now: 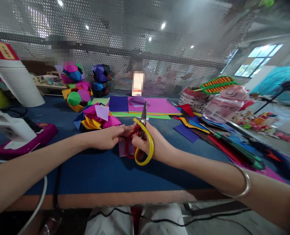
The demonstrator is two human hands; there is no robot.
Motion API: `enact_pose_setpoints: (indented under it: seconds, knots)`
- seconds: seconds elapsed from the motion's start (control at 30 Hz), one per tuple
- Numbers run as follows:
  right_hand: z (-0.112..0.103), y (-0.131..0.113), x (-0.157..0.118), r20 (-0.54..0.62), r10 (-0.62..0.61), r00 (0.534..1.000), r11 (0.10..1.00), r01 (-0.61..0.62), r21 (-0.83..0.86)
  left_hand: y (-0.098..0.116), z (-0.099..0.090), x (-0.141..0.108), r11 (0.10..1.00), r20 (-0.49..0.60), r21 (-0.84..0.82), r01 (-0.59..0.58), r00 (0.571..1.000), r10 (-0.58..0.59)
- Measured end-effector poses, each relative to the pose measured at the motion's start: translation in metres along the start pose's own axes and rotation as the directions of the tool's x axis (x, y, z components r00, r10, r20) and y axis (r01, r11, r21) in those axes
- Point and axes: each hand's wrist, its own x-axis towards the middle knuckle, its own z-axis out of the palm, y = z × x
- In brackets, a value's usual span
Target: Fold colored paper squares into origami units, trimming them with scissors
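Note:
A pair of scissors (143, 112) with one yellow and one red handle is in my right hand (152, 138), its blades pointing away from me. Fingers bent, my left hand (113, 136) meets the right one over a small piece of purple paper (123, 150) that lies low above or on the blue tabletop (93, 173). Part of this paper is hidden behind the hands and the scissor handles. Just beyond my left hand sits a folded paper ball (96, 119) in blue, yellow, pink and lilac.
Stacked coloured sheets (157, 106) lie at the back centre. More paper balls (77, 98) stand at the left, beside paper cups (20, 78) and a power strip (44, 133). On the right are a pink bottle (223, 104), paper scraps (187, 132) and a green-black cutter (237, 150).

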Motion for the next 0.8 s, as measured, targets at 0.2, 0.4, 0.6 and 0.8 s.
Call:
enact_pose_setpoints:
  seconds: [0.2,0.4,0.6,0.8]
  knots:
    - [-0.033,0.023,-0.011,-0.094,0.066,0.993,0.997,-0.07,-0.045,0.001,-0.002,-0.003,0.997,0.056,-0.081,0.006,0.998,-0.001]
    - [-0.061,0.024,-0.027,-0.1,0.161,0.982,0.976,-0.173,-0.134,0.003,-0.002,-0.003,0.992,0.062,-0.124,-0.011,0.998,0.018]
    - [-0.085,0.006,-0.023,-0.018,0.207,0.978,0.886,-0.195,-0.421,0.005,0.001,-0.005,0.992,0.039,-0.13,-0.007,0.999,0.012]
    - [-0.137,0.01,-0.011,-0.041,0.324,0.945,0.564,-0.228,-0.794,0.005,0.008,-0.006,0.992,-0.02,-0.125,-0.005,1.0,0.002]
